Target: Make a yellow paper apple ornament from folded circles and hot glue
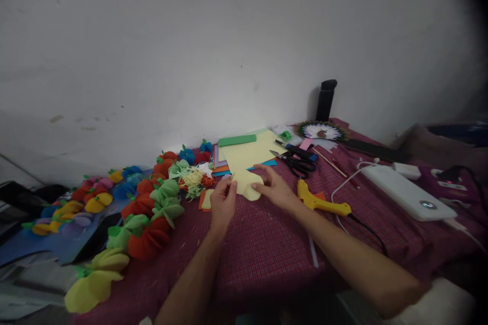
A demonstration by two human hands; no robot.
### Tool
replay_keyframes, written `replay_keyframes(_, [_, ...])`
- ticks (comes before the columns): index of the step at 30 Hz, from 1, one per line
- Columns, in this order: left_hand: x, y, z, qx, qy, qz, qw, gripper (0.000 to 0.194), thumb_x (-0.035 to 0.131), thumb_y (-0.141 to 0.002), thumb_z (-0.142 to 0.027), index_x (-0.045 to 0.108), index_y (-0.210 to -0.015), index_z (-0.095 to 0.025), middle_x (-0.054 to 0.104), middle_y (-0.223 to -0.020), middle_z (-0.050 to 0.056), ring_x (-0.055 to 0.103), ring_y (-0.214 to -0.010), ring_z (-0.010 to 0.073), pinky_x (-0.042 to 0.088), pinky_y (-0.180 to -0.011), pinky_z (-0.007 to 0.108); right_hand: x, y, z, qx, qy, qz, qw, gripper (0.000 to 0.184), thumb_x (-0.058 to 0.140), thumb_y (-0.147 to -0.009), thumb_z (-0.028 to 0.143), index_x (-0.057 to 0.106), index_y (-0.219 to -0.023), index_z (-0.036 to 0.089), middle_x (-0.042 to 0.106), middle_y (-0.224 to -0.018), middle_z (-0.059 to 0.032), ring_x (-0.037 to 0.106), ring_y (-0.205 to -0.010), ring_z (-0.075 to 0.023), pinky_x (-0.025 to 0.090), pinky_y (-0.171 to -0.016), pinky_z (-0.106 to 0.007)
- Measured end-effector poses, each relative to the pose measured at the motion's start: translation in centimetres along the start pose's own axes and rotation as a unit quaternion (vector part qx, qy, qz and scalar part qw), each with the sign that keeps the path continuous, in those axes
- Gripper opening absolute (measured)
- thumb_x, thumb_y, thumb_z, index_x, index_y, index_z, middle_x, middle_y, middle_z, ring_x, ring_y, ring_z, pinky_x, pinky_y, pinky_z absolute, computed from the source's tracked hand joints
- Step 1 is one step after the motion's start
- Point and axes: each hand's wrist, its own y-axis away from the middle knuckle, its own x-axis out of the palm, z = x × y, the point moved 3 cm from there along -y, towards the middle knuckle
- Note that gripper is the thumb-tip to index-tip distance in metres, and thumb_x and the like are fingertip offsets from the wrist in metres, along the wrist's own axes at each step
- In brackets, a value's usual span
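A pale yellow paper cutout (246, 185) with rounded lobes is held up over the table in front of me. My left hand (223, 198) pinches its left edge between thumb and fingers. On the right side, my right hand (275, 188) grips it, thumb below and fingers above. Behind the cutout lies a stack of coloured sheets with a yellow sheet (251, 152) on top. Small orange and yellow paper pieces (206, 200) sit just left of my left hand. Black-handled scissors (297, 164) and a yellow glue gun (322, 204) lie near my right hand and forearm.
Folded paper flowers (147, 228) in several colours cover the left side, beside a heap of paper scraps (192, 180). A cutter (299, 151), a white power bank (407, 193) with cables, a purple extension box (452, 188) and a black bottle (325, 101) stand or lie right.
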Motion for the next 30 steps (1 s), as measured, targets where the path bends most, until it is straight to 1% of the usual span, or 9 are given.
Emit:
replay_keyframes(7, [0.3, -0.2, 0.4, -0.062, 0.095, -0.014, 0.993, 0.017, 0.056, -0.074, -0.033, 0.053, -0.079, -0.017, 0.058, -0.071, 0.0, 0.057, -0.065, 0.0127, 0.047, -0.065, 0.026, 0.0, -0.1, -0.2, 0.001, -0.006, -0.008, 1.0, 0.05, 0.058, -0.071, 0.024, 0.036, -0.117, 0.021, 0.052, -0.06, 0.006, 0.052, -0.052, -0.0115, 0.042, -0.049, -0.023])
replay_keyframes(9, [0.3, -0.2, 0.2, -0.062, 0.113, -0.022, 0.991, 0.017, 0.058, -0.072, -0.03, 0.049, -0.081, -0.018, 0.059, -0.074, -0.001, 0.058, -0.067, 0.0125, 0.047, -0.065, 0.025, 0.0, -0.1, 0.0, 0.0, -0.026, -0.003, 1.0, 0.049, 0.057, -0.072, 0.024, 0.036, -0.116, 0.02, 0.053, -0.061, 0.0055, 0.053, -0.053, -0.0115, 0.042, -0.05, -0.023])
replay_keyframes(11, [0.3, -0.1, -0.1, -0.044, 0.128, -0.022, 0.991, 0.021, 0.058, -0.072, -0.027, 0.046, -0.088, -0.019, 0.06, -0.085, 0.002, 0.06, -0.073, 0.0133, 0.048, -0.067, 0.026, 0.0, -0.1, 0.0, 0.001, -0.034, -0.004, 0.999, 0.048, 0.056, -0.073, 0.024, 0.036, -0.116, 0.02, 0.055, -0.063, 0.0049, 0.053, -0.053, -0.0114, 0.042, -0.05, -0.023])
replay_keyframes(13, [0.4, -0.1, -0.3, -0.026, 0.117, -0.005, 0.993, 0.026, 0.056, -0.074, -0.025, 0.046, -0.097, -0.021, 0.059, -0.1, 0.005, 0.06, -0.081, 0.015, 0.048, -0.07, 0.027, 0.0, -0.2, -0.1, 0.002, -0.026, -0.008, 1.0, 0.047, 0.056, -0.073, 0.025, 0.036, -0.116, 0.021, 0.056, -0.064, 0.0047, 0.053, -0.053, -0.0115, 0.041, -0.05, -0.023])
replay_keyframes(15, [0.5, -0.1, -0.5, -0.007, 0.072, 0.015, 0.997, 0.023, 0.053, -0.075, -0.024, 0.052, -0.097, -0.021, 0.056, -0.107, 0.007, 0.058, -0.089, 0.0172, 0.047, -0.074, 0.029, -0.2, -0.3, -0.3, 0.001, -0.013, -0.015, 1.0, 0.047, 0.056, -0.073, 0.027, 0.036, -0.116, 0.021, 0.056, -0.064, 0.0045, 0.053, -0.054, -0.0119, 0.042, -0.05, -0.023])
replay_keyframes(19, [0.2, -0.2, -0.4, 0.031, -0.019, 0.018, 0.999, 0.012, 0.053, -0.075, -0.022, 0.064, -0.079, -0.019, 0.056, -0.1, 0.006, 0.055, -0.091, 0.0178, 0.045, -0.075, 0.028, -0.1, -0.2, 0.2, 0.001, -0.02, -0.016, 1.0, 0.046, 0.055, -0.075, 0.03, 0.037, -0.116, 0.021, 0.058, -0.067, 0.0033, 0.055, -0.058, -0.0123, 0.042, -0.053, -0.024])
replay_keyframes(24, [0.0, -0.3, 0.2, 0.016, -0.023, 0.007, 1.0, 0.013, 0.053, -0.074, -0.021, 0.065, -0.08, -0.019, 0.055, -0.087, 0.003, 0.056, -0.075, 0.0139, 0.045, -0.067, 0.025, 0.5, 0.4, 1.7, -0.001, -0.082, 0.034, 0.996, 0.045, 0.057, -0.075, 0.031, 0.036, -0.113, 0.022, 0.06, -0.075, 0.0014, 0.058, -0.067, -0.0133, 0.046, -0.063, -0.028])
replay_keyframes(27, [-0.1, -0.4, 0.5, 0.002, -0.012, -0.006, 1.0, 0.014, 0.053, -0.073, -0.022, 0.064, -0.08, -0.019, 0.055, -0.09, 0.003, 0.056, -0.075, 0.0138, 0.044, -0.068, 0.025, 0.8, 0.6, 1.8, -0.005, -0.099, 0.065, 0.993, 0.05, 0.061, -0.071, 0.03, 0.035, -0.114, 0.024, 0.061, -0.093, -0.0025, 0.059, -0.086, -0.0162, 0.046, -0.079, -0.033])
replay_keyframes(30, [-0.2, -0.4, 0.5, -0.004, -0.011, -0.009, 1.0, 0.015, 0.054, -0.073, -0.023, 0.065, -0.081, -0.019, 0.055, -0.091, 0.003, 0.055, -0.081, 0.0151, 0.043, -0.072, 0.025, 0.8, 0.6, 1.5, -0.014, -0.086, 0.077, 0.993, 0.057, 0.065, -0.068, 0.027, 0.034, -0.115, 0.025, 0.058, -0.104, -0.005, 0.057, -0.094, -0.0175, 0.044, -0.084, -0.036])
